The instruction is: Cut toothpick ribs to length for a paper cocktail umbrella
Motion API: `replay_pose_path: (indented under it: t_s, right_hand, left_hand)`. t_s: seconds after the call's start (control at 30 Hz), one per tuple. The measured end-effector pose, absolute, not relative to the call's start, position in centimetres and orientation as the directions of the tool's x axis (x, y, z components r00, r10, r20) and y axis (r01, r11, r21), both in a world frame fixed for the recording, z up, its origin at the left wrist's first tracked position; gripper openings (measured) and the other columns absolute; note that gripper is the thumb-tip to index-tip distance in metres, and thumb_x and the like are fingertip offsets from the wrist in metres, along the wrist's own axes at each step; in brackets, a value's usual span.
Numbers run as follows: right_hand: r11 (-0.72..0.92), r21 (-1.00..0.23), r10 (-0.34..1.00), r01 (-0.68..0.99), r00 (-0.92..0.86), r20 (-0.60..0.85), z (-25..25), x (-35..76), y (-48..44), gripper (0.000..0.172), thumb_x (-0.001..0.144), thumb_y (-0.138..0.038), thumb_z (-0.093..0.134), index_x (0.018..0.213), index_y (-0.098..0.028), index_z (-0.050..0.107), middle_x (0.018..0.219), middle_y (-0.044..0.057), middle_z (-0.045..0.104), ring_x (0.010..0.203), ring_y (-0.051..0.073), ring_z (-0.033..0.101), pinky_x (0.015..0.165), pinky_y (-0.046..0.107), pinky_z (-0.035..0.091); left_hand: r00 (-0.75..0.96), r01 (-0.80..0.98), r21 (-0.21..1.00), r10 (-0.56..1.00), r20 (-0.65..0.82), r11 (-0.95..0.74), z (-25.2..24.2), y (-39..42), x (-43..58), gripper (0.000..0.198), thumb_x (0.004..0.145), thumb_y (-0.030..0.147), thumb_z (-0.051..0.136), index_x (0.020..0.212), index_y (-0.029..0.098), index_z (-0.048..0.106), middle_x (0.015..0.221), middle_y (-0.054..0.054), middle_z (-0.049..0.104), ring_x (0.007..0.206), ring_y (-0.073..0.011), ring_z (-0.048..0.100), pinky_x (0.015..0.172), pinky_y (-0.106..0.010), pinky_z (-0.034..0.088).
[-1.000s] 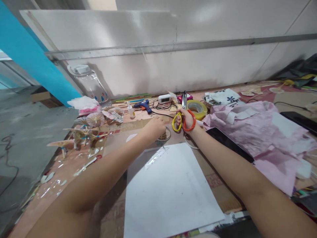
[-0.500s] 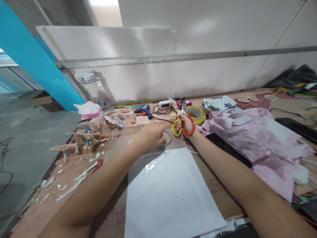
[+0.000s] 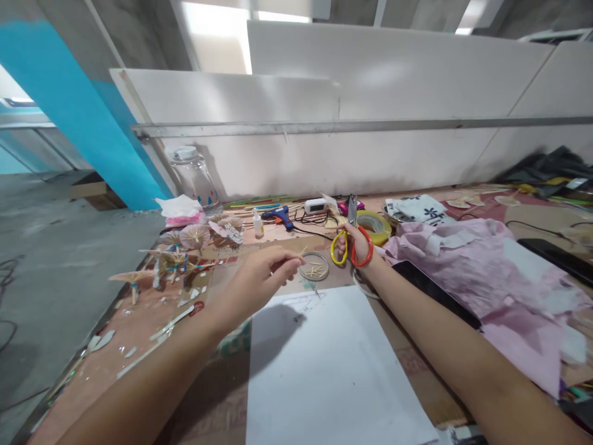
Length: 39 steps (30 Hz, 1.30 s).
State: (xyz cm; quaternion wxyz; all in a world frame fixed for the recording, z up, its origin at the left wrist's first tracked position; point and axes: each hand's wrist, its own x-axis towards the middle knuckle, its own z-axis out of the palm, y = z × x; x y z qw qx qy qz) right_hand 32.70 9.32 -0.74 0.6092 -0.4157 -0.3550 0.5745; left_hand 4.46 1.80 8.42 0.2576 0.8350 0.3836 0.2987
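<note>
My left hand point(image 3: 273, 269) pinches a short thin wooden stick point(image 3: 304, 250) between thumb and fingertips, beside a round shallow dish point(image 3: 327, 272). Several similar short sticks point(image 3: 315, 271) lie in that dish. Wrapped around a pair of scissors point(image 3: 353, 213), my right hand point(image 3: 354, 238) holds it blades up; one handle loop is yellow, the other orange-red. Below both hands lies a white sheet of paper point(image 3: 333, 364) with a faint drawn figure near its top edge.
Small paper umbrellas point(image 3: 194, 236) crowd the left side near a clear bottle point(image 3: 197, 179). Behind are a glue bottle point(image 3: 258, 224), a blue glue gun point(image 3: 280, 216) and a tape roll point(image 3: 382, 228). At right lie a dark phone point(image 3: 435, 293) and pink cloth point(image 3: 463, 253).
My left hand has drawn back left from the round dish, a short stick now showing in its fingertips. My right hand still holds the scissors. The camera view has tilted up slightly.
</note>
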Motion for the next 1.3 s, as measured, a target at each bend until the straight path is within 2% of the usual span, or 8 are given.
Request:
replay_pose_path:
  t_s: [0.1, 0.23, 0.43, 0.53, 0.63, 0.8, 1.1, 1.3]
  right_hand:
    - [0.008, -0.927, 0.998, -0.375, 0.063, -0.017, 0.2, 32.5, 9.0, 0.045, 0.077, -0.060, 0.076, 0.092, -0.023, 0.055, 0.053, -0.010, 0.049, 0.041, 0.009, 0.044, 0.040, 0.021, 0.039]
    - [0.046, -0.946, 0.998, -0.322, -0.027, 0.058, 2.4, 31.9, 8.0, 0.051, 0.074, -0.066, 0.079, 0.093, -0.022, 0.060, 0.056, -0.007, 0.051, 0.043, 0.010, 0.044, 0.041, 0.022, 0.039]
    - [0.158, -0.956, 0.952, -0.246, -0.220, 0.214, 5.0, 30.4, 5.4, 0.068, 0.070, -0.080, 0.074, 0.109, -0.024, 0.066, 0.069, -0.002, 0.053, 0.054, 0.014, 0.047, 0.051, 0.029, 0.045]
    - [0.313, -0.945, 0.859, -0.098, -0.396, 0.326, 5.9, 30.1, 3.8, 0.070, 0.077, -0.084, 0.063, 0.118, -0.027, 0.064, 0.080, 0.001, 0.053, 0.063, 0.017, 0.050, 0.059, 0.032, 0.046]
    - [0.425, -0.903, 0.786, 0.068, -0.521, 0.331, 7.0, 30.1, 2.3, 0.068, 0.083, -0.082, 0.057, 0.127, -0.029, 0.061, 0.089, 0.004, 0.053, 0.073, 0.020, 0.051, 0.068, 0.034, 0.046]
    - [0.420, -0.880, 0.805, 0.223, -0.540, 0.247, 8.2, 30.0, 1.1, 0.058, 0.091, -0.075, 0.053, 0.119, -0.026, 0.067, 0.080, 0.004, 0.052, 0.070, 0.020, 0.049, 0.063, 0.033, 0.042]
    - [0.380, -0.845, 0.815, 0.377, -0.569, 0.112, 9.3, 30.0, 0.6, 0.053, 0.085, -0.067, 0.067, 0.116, -0.024, 0.072, 0.086, 0.004, 0.060, 0.072, 0.019, 0.055, 0.060, 0.027, 0.044]
    - [0.486, -0.743, 0.788, 0.461, -0.599, 0.145, 9.7, 29.5, 0.4, 0.042, 0.087, -0.054, 0.071, 0.118, -0.025, 0.074, 0.089, 0.005, 0.068, 0.078, 0.020, 0.062, 0.065, 0.027, 0.048]
  left_hand:
    - [0.528, 0.272, 0.887, 0.828, 0.187, -0.374, 8.3, 1.3, 3.7, 0.028, 0.098, 0.041, 0.057, 0.106, 0.019, 0.072, 0.083, -0.003, 0.072, 0.074, -0.0147, 0.066, 0.067, -0.027, 0.053]
    - [0.535, 0.087, 0.966, 0.829, 0.160, -0.243, 9.3, 0.6, 3.4, 0.030, 0.094, 0.031, 0.062, 0.121, 0.018, 0.066, 0.084, -0.003, 0.074, 0.075, -0.0140, 0.069, 0.069, -0.028, 0.057]
    - [0.500, -0.025, 0.963, 0.831, 0.244, -0.268, 11.5, -0.1, 2.5, 0.051, 0.090, 0.026, 0.066, 0.140, 0.021, 0.055, 0.109, -0.009, 0.077, 0.068, -0.0122, 0.070, 0.066, -0.028, 0.060]
    - [0.471, -0.009, 0.950, 0.837, 0.279, -0.311, 11.9, -0.3, 2.1, 0.055, 0.089, 0.024, 0.067, 0.143, 0.024, 0.054, 0.122, -0.010, 0.073, 0.066, -0.0102, 0.069, 0.064, -0.026, 0.061]
    - [0.431, 0.019, 0.937, 0.848, 0.307, -0.349, 11.9, -0.3, 2.0, 0.050, 0.089, 0.025, 0.068, 0.139, 0.024, 0.058, 0.130, -0.009, 0.069, 0.066, -0.0080, 0.069, 0.062, -0.023, 0.060]
    - [0.410, 0.015, 0.927, 0.848, 0.336, -0.375, 11.4, 0.0, 2.3, 0.037, 0.092, 0.026, 0.065, 0.128, 0.022, 0.067, 0.120, -0.007, 0.068, 0.067, -0.0076, 0.069, 0.063, -0.022, 0.060]
    - [0.313, -0.012, 0.904, 0.858, 0.409, -0.426, 11.8, 0.1, 1.7, 0.032, 0.088, 0.025, 0.071, 0.120, 0.023, 0.071, 0.107, -0.004, 0.073, 0.066, -0.0084, 0.069, 0.066, -0.023, 0.063]
    - [0.294, -0.029, 0.888, 0.845, 0.447, -0.459, 11.8, -0.3, 1.5, 0.034, 0.086, 0.021, 0.072, 0.120, 0.024, 0.071, 0.100, -0.002, 0.075, 0.076, -0.0122, 0.073, 0.076, -0.027, 0.065]
